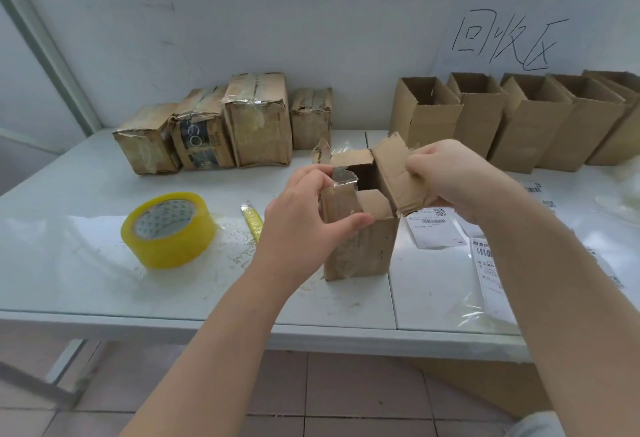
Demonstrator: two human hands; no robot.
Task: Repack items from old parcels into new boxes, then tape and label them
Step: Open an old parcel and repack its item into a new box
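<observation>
Gripping opposite top flaps of the old parcel, left hand and right hand both curled.

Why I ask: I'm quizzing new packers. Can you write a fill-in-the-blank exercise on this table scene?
1. The left hand and right hand grip the top ____ of the box.
2. The tape roll left of the box is ____ in colour.
3. Behind the tape roll stand ____ sealed parcels.
4. The row of open boxes stands at the far ____ side of the table.
Missing words: flaps; yellow; four; right.
</observation>
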